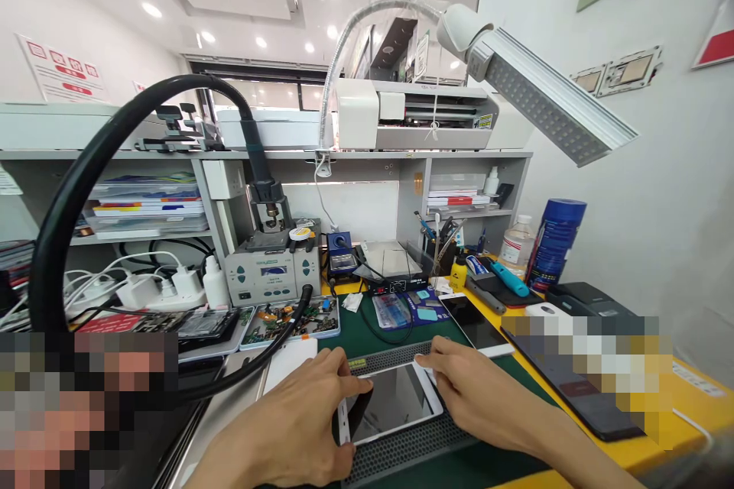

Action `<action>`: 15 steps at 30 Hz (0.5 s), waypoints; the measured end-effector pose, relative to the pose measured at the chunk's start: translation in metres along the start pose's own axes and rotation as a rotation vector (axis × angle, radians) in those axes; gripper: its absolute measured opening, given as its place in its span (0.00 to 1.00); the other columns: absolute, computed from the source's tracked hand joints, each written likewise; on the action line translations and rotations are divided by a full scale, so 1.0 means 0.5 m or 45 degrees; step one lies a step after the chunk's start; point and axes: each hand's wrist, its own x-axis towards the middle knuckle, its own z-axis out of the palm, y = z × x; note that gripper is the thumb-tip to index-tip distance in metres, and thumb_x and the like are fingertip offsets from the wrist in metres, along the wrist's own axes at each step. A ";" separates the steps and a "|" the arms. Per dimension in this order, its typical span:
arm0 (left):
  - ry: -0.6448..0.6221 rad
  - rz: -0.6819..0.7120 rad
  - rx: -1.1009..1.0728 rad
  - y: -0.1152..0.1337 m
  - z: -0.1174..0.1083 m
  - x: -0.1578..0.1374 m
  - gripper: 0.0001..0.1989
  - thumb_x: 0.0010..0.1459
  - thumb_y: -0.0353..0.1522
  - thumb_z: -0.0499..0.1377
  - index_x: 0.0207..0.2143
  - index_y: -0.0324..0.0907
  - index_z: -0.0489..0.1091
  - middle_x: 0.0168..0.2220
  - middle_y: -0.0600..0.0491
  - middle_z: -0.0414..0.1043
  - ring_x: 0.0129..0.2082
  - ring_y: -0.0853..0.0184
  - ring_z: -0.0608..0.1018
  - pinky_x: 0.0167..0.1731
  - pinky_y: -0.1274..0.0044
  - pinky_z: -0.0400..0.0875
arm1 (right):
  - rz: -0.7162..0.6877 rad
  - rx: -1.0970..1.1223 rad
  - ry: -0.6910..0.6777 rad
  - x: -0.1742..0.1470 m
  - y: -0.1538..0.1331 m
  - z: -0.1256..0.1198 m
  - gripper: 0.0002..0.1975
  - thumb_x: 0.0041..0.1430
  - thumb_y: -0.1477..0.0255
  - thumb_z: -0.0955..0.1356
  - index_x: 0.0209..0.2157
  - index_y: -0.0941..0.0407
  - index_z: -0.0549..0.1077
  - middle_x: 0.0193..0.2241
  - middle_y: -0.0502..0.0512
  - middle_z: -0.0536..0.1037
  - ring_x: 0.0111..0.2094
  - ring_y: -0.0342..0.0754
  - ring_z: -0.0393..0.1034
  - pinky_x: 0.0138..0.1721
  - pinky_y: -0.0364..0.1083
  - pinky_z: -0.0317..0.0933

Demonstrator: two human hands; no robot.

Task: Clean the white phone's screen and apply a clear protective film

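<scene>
Green mat (487,466), white tablet (387,406) between fingers (360,385).

Left grip (313,414) covers the left end of the white-framed tablet (393,401). White item (427,364) in the right grip (462,384) is mostly behind fingers, can't ID. Both forearms cut off at bottom edge. Lower-left corner and a right-hand patch of the yellow table (696,416) pixelated, contents unreadable. Parts in the tray (248,341) too small to ID. Red-white wall sign (721,47) clipped at right edge.
</scene>
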 end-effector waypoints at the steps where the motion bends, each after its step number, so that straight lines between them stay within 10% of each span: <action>1: -0.001 -0.003 -0.007 0.000 0.000 -0.001 0.32 0.45 0.38 0.61 0.56 0.54 0.70 0.42 0.52 0.64 0.43 0.59 0.71 0.41 0.74 0.69 | -0.006 0.007 -0.011 0.004 0.001 -0.003 0.16 0.65 0.82 0.57 0.36 0.55 0.74 0.33 0.54 0.69 0.33 0.48 0.65 0.33 0.45 0.54; 15: 0.014 -0.036 0.036 -0.012 -0.003 -0.007 0.32 0.50 0.44 0.62 0.59 0.63 0.65 0.43 0.50 0.62 0.48 0.52 0.68 0.49 0.61 0.66 | -0.088 -0.015 -0.073 0.045 0.004 -0.021 0.17 0.67 0.75 0.59 0.24 0.56 0.70 0.28 0.53 0.70 0.31 0.48 0.67 0.30 0.43 0.55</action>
